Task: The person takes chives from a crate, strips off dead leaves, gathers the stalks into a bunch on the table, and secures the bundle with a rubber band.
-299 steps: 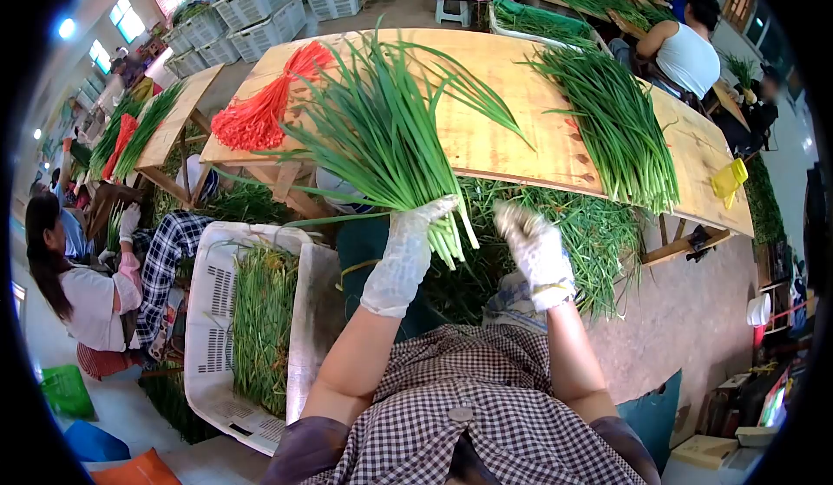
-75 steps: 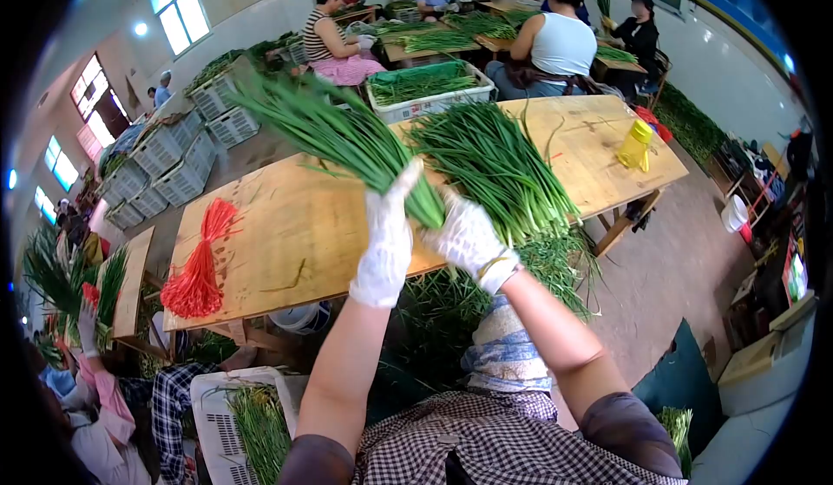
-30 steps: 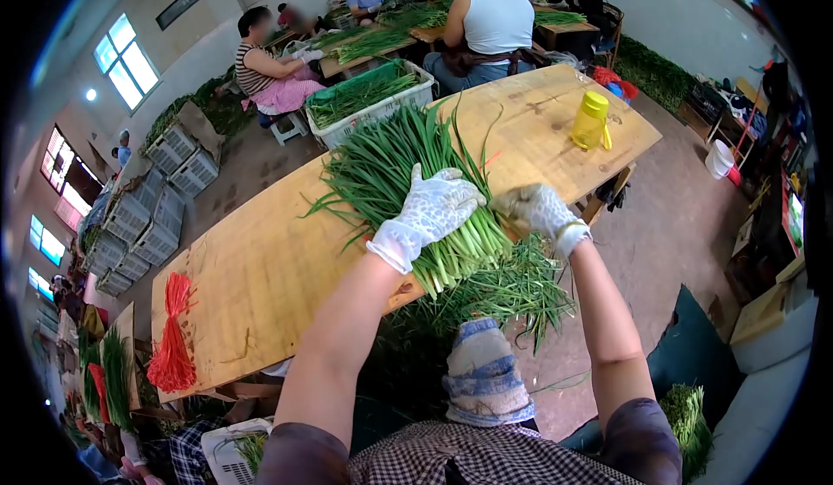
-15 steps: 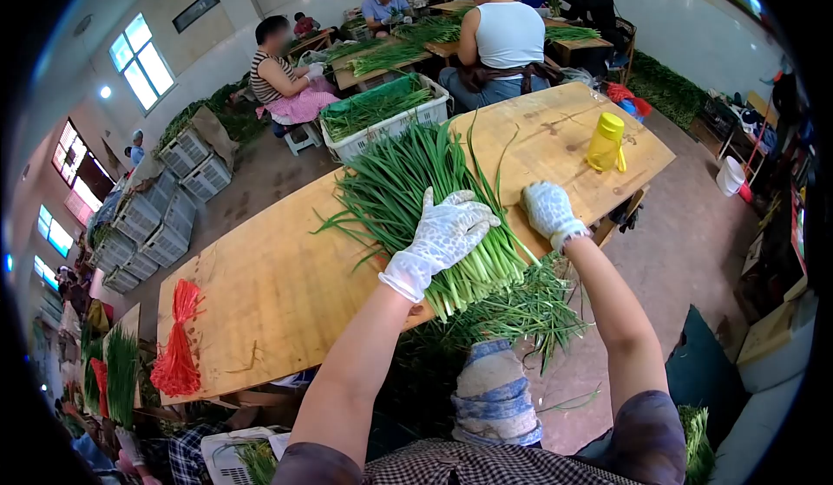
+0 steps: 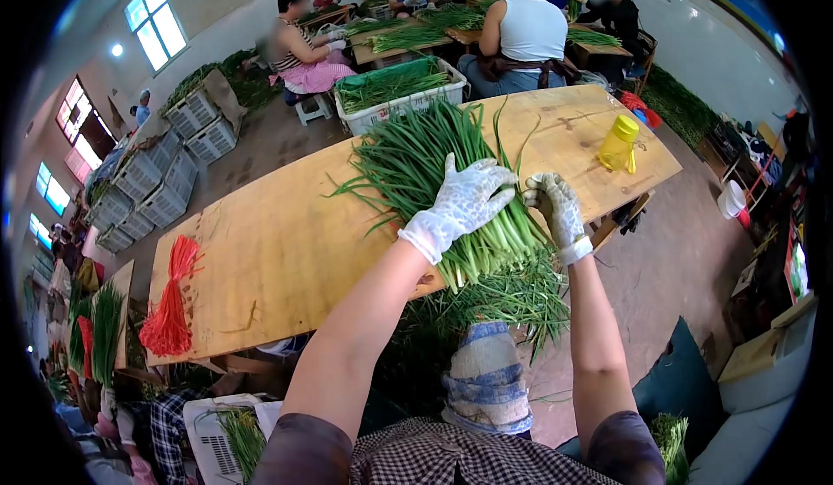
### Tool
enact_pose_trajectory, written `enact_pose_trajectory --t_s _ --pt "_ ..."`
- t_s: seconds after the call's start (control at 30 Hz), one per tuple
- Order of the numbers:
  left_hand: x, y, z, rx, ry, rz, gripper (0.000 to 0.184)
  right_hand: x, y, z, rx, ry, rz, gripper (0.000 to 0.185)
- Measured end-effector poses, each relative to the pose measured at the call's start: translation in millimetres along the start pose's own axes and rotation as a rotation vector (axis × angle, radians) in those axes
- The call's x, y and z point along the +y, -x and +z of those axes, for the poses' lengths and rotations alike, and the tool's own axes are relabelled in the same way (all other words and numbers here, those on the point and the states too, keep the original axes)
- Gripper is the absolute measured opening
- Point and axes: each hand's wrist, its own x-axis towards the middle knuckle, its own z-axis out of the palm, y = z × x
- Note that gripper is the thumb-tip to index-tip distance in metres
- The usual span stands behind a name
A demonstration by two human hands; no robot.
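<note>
A thick pile of long green stalks (image 5: 416, 151) lies across the wooden table (image 5: 260, 233), its pale ends toward me at the near edge. My left hand (image 5: 468, 194), in a whitish patterned glove, rests on top of the pile with its fingers spread. Just right of the pile, my right hand (image 5: 555, 207), gloved too, is curled with the fingertips near the stalks' edge; whether anything is between them is too small to tell. A few thin loose leaves stick out beside it.
Red ties (image 5: 173, 298) lie at the table's left end, and a yellow bottle (image 5: 618, 144) stands at the right. Beyond the table are a white crate (image 5: 399, 108) of greens and several seated people. Cut leaves (image 5: 495, 298) hang below the near edge.
The bunch held earlier is no longer in my hands. Since half a second ago, my right hand has moved from the bare table to the pile's edge and curled; my left hand has stayed on the pile.
</note>
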Motion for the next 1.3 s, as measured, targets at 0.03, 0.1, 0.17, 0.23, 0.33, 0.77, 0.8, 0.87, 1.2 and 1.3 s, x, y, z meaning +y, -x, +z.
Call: enact_pose_trajectory --t_s 0.03,0.1,0.17,0.23,0.33,0.77,0.8,0.87,1.2,1.3 --pt "1 -2 -4 -0.027 0.003 -0.019 0.029 2 -3 1 0.049 -0.009 -0.005 0.022" --pt "5 -4 -13 -0.113 -0.029 -0.041 0.029 -5 -6 -3 0.215 0.211 -0.028 0.024" --pt "7 -5 -14 -0.208 -0.034 -0.089 0.028 -12 -6 -13 0.250 0.488 -0.063 0.024" --pt "7 -4 -10 -0.190 -0.029 -0.081 0.028 -20 -2 -24 0.270 1.037 -0.089 0.027" --pt "6 -1 -5 -0.149 -0.013 -0.073 0.026 -34 12 -34 0.018 1.506 -0.229 0.029" --pt "-3 7 -3 0.006 0.027 -0.051 0.028 -17 1 -22 0.037 0.385 -0.066 0.025" --pt "-3 6 -3 -0.009 0.022 -0.063 0.028 -14 -5 -28 0.121 0.478 -0.071 0.030" --pt "-1 5 -4 -0.065 -0.013 -0.079 0.029 -33 7 -19 0.242 1.177 -0.118 0.031" --pt "-2 9 0 -0.035 0.015 -0.084 0.025 -49 33 2 -0.026 1.854 -0.030 0.017" --pt "0 8 1 -0.048 0.008 -0.105 0.027 -24 20 -23 0.097 1.205 -0.102 0.019"
